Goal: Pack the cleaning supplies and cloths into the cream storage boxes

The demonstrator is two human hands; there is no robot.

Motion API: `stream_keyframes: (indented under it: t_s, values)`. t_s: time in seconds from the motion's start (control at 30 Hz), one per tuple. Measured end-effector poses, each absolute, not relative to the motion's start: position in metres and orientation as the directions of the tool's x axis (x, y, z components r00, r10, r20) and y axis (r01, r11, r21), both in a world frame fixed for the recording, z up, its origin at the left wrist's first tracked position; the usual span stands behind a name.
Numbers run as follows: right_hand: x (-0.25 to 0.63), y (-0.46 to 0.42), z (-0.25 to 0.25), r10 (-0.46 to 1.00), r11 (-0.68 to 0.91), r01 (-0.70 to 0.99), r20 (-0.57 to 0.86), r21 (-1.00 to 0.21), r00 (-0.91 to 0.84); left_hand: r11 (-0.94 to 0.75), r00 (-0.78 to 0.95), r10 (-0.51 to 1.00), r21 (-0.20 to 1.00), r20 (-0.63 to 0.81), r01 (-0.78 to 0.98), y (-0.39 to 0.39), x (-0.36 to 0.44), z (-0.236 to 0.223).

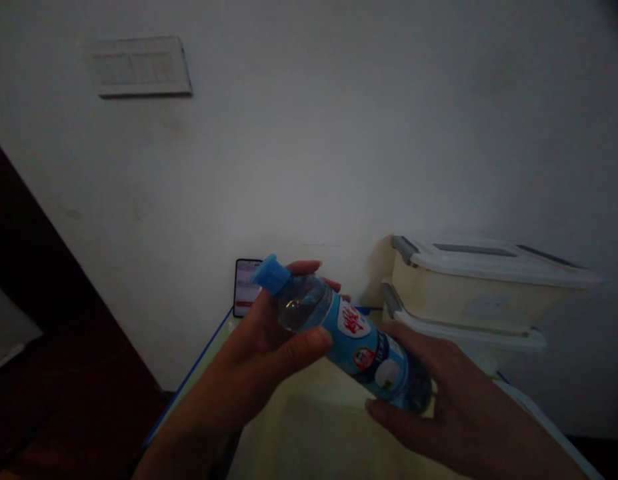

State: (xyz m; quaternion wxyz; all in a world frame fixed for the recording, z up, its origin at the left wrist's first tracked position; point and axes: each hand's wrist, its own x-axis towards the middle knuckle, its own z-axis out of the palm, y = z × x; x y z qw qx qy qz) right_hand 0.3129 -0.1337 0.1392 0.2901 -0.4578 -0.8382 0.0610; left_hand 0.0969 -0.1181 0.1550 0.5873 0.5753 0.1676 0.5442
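Note:
A clear plastic bottle with a blue cap and a blue printed label is held tilted above the table, its cap end up and to the left. My left hand wraps round the bottle just below the cap, thumb across the front and fingertips showing behind. Around the bottle's lower end, my right hand grips from the right, with its thumb underneath. The bottle's far side is hidden.
A phone leans upright against the wall at the table's back edge. Stacked lidded storage boxes stand at the back right. A wall switch panel is at upper left.

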Motion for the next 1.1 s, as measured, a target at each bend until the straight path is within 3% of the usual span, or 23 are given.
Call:
stream_keyframes:
  t_s: [0.13, 0.37, 0.43, 0.53, 0.6, 0.73, 0.9, 1.1]
  values:
    - [0.330, -0.131, 0.146, 0.724, 0.616, 0.740, 0.565, -0.271, -0.396, -0.354, 0.453, 0.771, 0.893, 0.447, -0.278, -0.112, 0.083, 0.155]
    - [0.349, -0.134, 0.160, 0.727, 0.628, 0.731, 0.536, -0.268, -0.429, -0.286, 0.470, 0.761, 0.881, 0.448, -0.377, -0.107, 0.087, 0.156]
    - [0.355, -0.134, 0.161, 0.738, 0.632, 0.725, 0.497, -0.274, -0.456, -0.275, 0.487, 0.778, 0.912, 0.397, -0.305, -0.106, 0.084, 0.156]
    - [0.363, -0.130, 0.160, 0.742, 0.642, 0.720, 0.447, -0.263, -0.499, -0.310, 0.516, 0.806, 0.950, 0.289, -0.047, -0.105, 0.079, 0.159]
    - [0.367, -0.127, 0.159, 0.756, 0.626, 0.737, 0.431, -0.256, -0.493, -0.431, 0.475, 0.825, 0.885, 0.307, 0.175, -0.106, 0.077, 0.161]
    - [0.368, -0.126, 0.155, 0.785, 0.598, 0.750, 0.398, -0.283, -0.475, -0.658, 0.449, 0.752, 0.592, 0.483, 0.465, -0.109, 0.077, 0.162]
    - [0.370, -0.133, 0.145, 0.821, 0.564, 0.773, 0.298, -0.290, -0.487, -0.742, 0.490, 0.669, 0.536, 0.559, 0.403, -0.114, 0.079, 0.157]
    - [0.383, -0.145, 0.126, 0.861, 0.503, 0.816, 0.242, -0.285, -0.446, -0.694, 0.533, 0.704, 0.613, 0.469, 0.378, -0.117, 0.082, 0.153]
